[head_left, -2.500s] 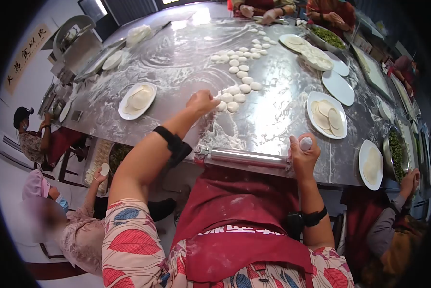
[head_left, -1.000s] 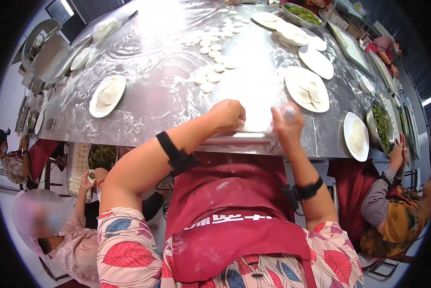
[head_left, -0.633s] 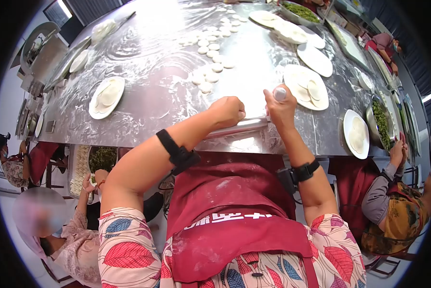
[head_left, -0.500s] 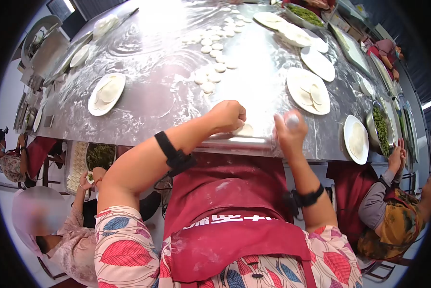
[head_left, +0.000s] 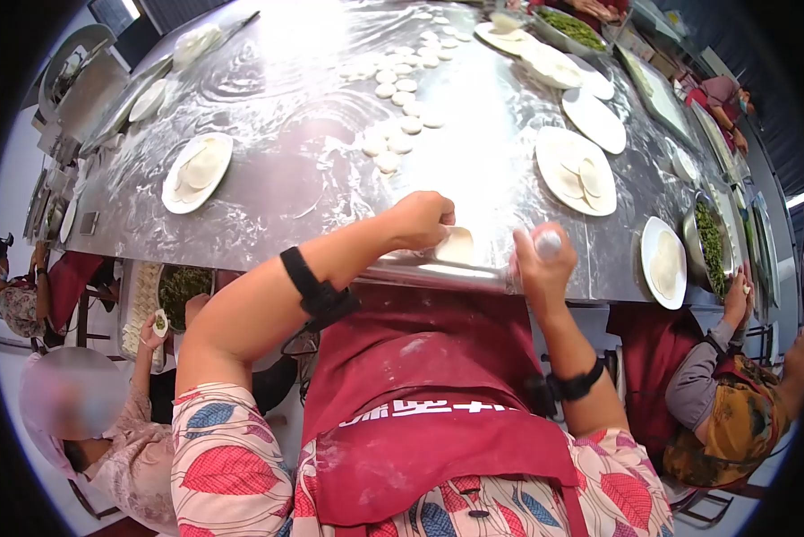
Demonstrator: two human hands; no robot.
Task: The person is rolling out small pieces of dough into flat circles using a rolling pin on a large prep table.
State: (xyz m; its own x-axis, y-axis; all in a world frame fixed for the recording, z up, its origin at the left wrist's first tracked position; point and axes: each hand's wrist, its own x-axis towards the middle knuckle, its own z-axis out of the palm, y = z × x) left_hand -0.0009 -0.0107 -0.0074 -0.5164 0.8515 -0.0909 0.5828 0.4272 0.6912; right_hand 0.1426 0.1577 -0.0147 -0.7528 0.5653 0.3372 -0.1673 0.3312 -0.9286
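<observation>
Near the table's front edge, my left hand (head_left: 424, 221) is closed on the near-left rim of a thin round dough wrapper (head_left: 457, 245). The wrapper lies on the metal tabletop, its left part hidden by my fingers. To the right of it, my right hand (head_left: 543, 259) is wrapped round a rolling pin (head_left: 548, 242), whose pale rounded end shows above my fist. Apart from the wrapper, the pin is held over the table edge. Further back on the table lie several small flattened dough pieces (head_left: 405, 98).
An oval plate of wrappers (head_left: 171, 199) sits left, another plate (head_left: 552, 183) right. A third plate (head_left: 650, 259) stands by a bowl of green filling (head_left: 706, 224). Co-workers sit on both sides; one at left holds a filled wrapper (head_left: 159, 324). Flour streaks the metal table (head_left: 277, 197).
The dough wrapper shows more fully beside my left hand. My right hand has shifted slightly down with the rolling pin. The left co-worker's hand has moved up, showing a filled wrapper.
</observation>
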